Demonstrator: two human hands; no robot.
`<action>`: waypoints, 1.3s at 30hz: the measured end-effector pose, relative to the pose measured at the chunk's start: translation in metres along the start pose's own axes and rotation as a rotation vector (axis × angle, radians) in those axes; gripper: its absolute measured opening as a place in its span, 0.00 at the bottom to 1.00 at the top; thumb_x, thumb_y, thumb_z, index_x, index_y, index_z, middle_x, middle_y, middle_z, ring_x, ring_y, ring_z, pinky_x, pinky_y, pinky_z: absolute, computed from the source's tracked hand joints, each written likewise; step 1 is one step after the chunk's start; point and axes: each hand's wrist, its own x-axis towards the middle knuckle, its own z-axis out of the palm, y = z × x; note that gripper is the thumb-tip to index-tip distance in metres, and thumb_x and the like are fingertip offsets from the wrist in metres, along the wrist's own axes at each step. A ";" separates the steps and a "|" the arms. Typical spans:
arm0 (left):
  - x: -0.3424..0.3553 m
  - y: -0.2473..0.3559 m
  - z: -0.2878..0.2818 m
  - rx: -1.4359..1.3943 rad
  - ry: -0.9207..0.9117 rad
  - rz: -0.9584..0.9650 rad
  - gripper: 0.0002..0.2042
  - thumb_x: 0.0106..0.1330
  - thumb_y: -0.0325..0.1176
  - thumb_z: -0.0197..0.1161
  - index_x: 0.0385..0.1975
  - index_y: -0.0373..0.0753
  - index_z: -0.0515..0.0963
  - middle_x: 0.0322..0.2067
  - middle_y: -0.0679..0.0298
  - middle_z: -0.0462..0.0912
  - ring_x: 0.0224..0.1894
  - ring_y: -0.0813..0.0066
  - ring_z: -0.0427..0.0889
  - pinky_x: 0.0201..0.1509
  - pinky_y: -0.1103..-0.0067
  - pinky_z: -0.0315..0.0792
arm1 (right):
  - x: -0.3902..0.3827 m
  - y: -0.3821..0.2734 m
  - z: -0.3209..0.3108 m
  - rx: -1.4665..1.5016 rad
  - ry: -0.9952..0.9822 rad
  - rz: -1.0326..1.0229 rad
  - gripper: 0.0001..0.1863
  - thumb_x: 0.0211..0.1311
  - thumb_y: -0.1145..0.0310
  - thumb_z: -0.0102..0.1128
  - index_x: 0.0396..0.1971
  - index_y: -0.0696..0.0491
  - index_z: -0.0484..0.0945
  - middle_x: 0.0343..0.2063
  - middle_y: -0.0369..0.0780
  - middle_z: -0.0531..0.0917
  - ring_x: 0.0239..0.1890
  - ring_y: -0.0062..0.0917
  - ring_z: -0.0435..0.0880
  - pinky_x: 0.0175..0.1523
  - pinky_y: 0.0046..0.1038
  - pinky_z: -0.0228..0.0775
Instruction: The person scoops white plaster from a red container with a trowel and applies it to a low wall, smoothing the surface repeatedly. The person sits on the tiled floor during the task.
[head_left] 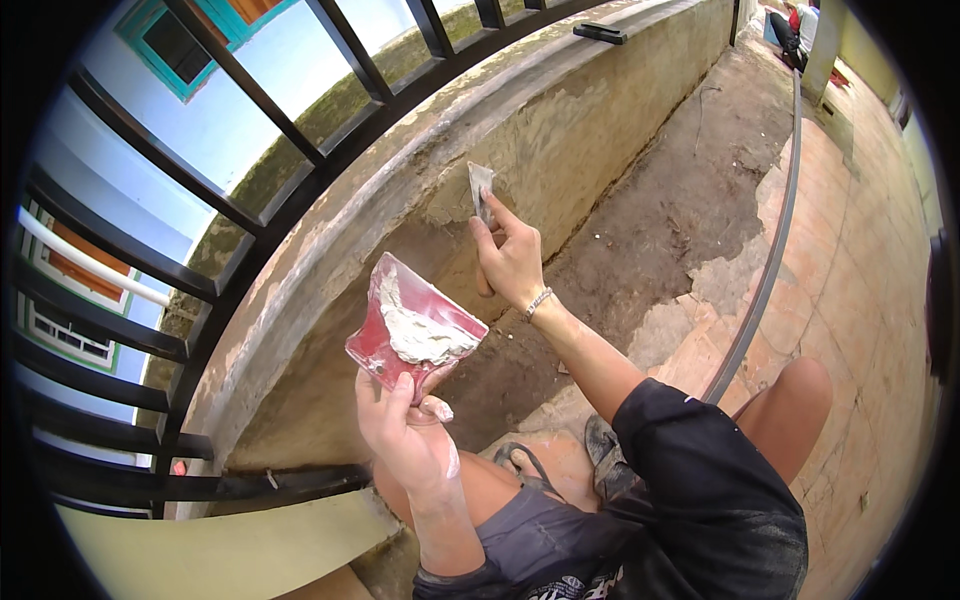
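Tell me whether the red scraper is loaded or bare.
Loaded: white paste lies heaped across the red scraper in the left hand.

Black railing [290,200] on my left, blue building [290,70] behind it with teal-framed window [178,48]. White pipe [95,261] showing through too. Small black object [600,33] up top, can't ID. Long grey bar [783,220] along orange floor tiles [840,270]. Person [793,38] sitting low, far end.
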 end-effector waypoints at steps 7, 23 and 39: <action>0.003 -0.001 0.004 0.012 -0.018 -0.010 0.25 0.66 0.21 0.56 0.65 0.26 0.64 0.51 0.52 0.83 0.45 0.57 0.89 0.21 0.84 0.72 | -0.050 0.033 -0.003 -0.201 -0.325 -0.236 0.25 0.68 0.69 0.62 0.65 0.57 0.75 0.32 0.52 0.85 0.32 0.45 0.86 0.38 0.40 0.78; -0.001 -0.012 0.016 0.073 -0.025 0.008 0.23 0.67 0.22 0.55 0.64 0.27 0.66 0.52 0.52 0.82 0.45 0.58 0.89 0.22 0.83 0.72 | 0.015 0.052 -0.008 -0.197 0.207 -0.309 0.26 0.72 0.63 0.60 0.67 0.56 0.74 0.24 0.49 0.84 0.25 0.33 0.86 0.34 0.36 0.75; 0.001 -0.018 0.021 0.102 -0.023 0.004 0.22 0.67 0.23 0.54 0.62 0.27 0.68 0.51 0.52 0.83 0.41 0.63 0.90 0.21 0.84 0.74 | 0.023 0.057 -0.019 0.205 0.221 0.138 0.32 0.72 0.65 0.59 0.73 0.57 0.65 0.21 0.45 0.85 0.21 0.24 0.83 0.29 0.31 0.73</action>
